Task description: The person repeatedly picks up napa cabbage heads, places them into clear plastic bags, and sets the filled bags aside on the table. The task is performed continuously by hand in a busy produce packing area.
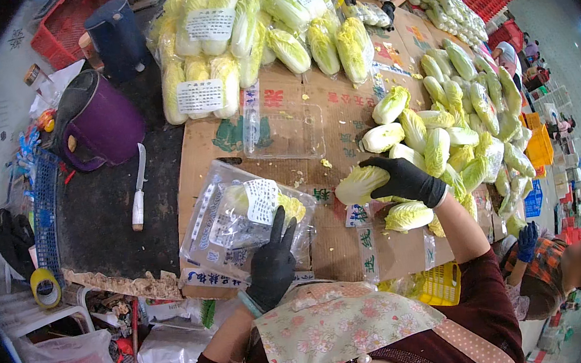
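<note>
My right hand (pixel 406 179), in a black glove, grips a small napa cabbage (pixel 361 185) just above the cardboard-covered tabletop. My left hand (pixel 272 267), also black-gloved, lies on a clear printed plastic bag (pixel 217 243) with two fingers apart and pointing forward. One yellow-green cabbage (pixel 293 207) shows inside this bag beneath a white label (pixel 262 201) bearing writing. More flat bags seem to lie under it. Beside my right hand spreads a heap of loose cabbages (pixel 437 151).
Bagged cabbages (pixel 210 45) are stacked at the back. Left, a knife (pixel 138 188) lies on a black mat (pixel 106 218) near a purple jug (pixel 106 119). A clear plastic tray (pixel 285 133) sits mid-table. A co-worker's gloved hands (pixel 388 14) handle a pack across the table; another person (pixel 542 266) is at right.
</note>
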`<state>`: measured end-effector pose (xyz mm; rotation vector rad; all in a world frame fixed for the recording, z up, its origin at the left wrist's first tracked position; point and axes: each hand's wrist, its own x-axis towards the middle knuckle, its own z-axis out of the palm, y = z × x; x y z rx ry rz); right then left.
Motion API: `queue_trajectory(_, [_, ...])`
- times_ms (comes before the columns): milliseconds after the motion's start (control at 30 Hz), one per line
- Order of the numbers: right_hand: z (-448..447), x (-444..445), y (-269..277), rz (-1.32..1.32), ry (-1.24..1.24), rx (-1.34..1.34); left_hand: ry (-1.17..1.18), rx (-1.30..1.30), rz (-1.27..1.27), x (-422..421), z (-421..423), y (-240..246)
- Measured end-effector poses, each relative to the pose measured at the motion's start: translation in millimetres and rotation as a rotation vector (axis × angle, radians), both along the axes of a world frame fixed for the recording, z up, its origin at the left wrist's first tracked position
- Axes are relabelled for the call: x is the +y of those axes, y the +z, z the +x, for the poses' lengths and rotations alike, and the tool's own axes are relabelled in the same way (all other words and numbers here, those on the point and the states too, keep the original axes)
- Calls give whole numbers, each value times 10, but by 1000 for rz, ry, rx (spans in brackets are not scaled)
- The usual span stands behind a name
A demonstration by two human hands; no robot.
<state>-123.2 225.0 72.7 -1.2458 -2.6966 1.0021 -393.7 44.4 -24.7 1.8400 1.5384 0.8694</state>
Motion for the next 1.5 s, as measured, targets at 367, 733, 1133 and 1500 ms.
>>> queue_trajectory(367, [-1216,703,-286,443,-154,-88,1,110,-22,-191,-53,33])
queue_trajectory(733, [-241,-263,-11,-447,-376,345,81,75,49,-200,62,223])
queue_trajectory(1133, [-1583,-1444,-1484,-602,-332,912,-44,155,-99,-441,151,66])
queue_trajectory(1500, [-1521,-1267,-1441,-311,-187,724,399,-26,65,383,-1062,-54])
